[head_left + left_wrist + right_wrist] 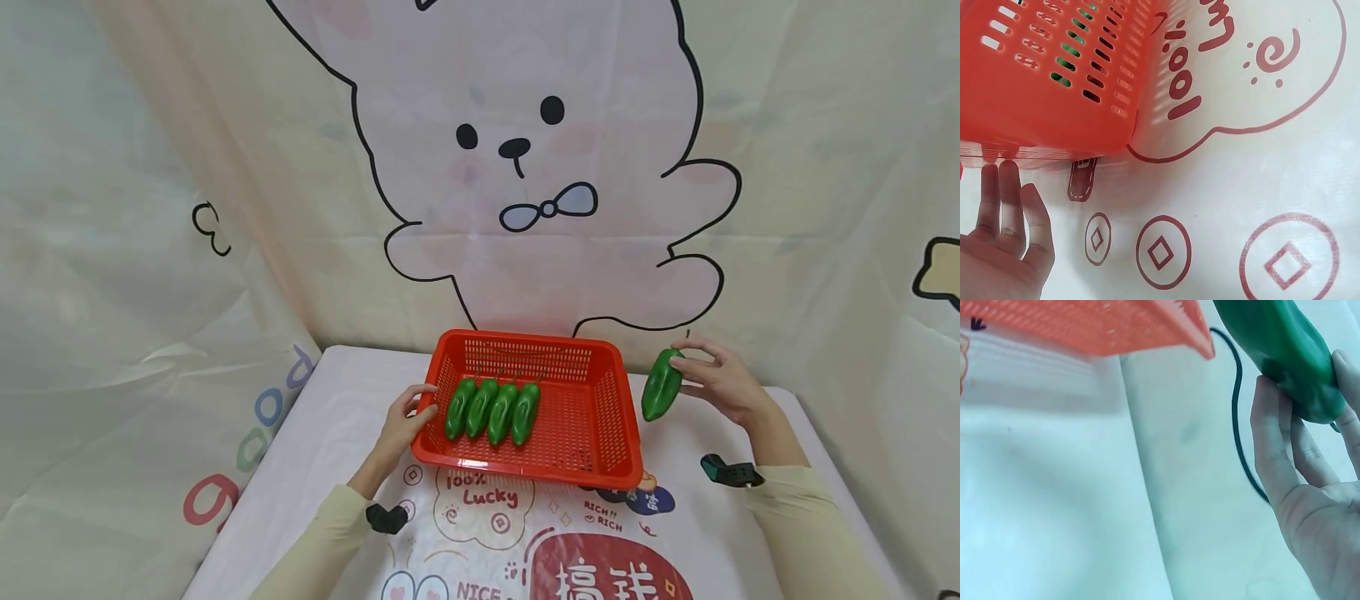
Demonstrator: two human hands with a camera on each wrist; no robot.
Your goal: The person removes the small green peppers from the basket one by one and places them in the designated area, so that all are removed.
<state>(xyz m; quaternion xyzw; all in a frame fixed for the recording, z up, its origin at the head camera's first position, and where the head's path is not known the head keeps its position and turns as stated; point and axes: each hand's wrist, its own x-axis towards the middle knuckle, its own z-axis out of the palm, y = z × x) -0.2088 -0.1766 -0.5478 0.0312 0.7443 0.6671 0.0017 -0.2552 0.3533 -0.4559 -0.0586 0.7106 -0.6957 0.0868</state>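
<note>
A red plastic basket (pixel 577 417) with perforated walls stands on the table. Inside its left half, several green peppers (pixel 501 412) lie side by side, stems toward the back. My left hand (pixel 401 425) holds the basket's left rim; in the left wrist view its fingertips (pixel 1009 172) meet the rim from outside. Off the basket's right side, my right hand (pixel 720 383) grips another green pepper (pixel 662 385) near its stem end, raised and tilted. In the right wrist view, fingers and thumb close around this pepper (pixel 1291 356), whose far end is cut off.
A white printed cloth (pixel 480 521) covers the table under the basket. Behind the table hangs a curtain (pixel 517 275) with a cartoon animal, and another curtain (pixel 135 292) borders the left side. Dark wrist bands (pixel 731 472) sit on both sleeves.
</note>
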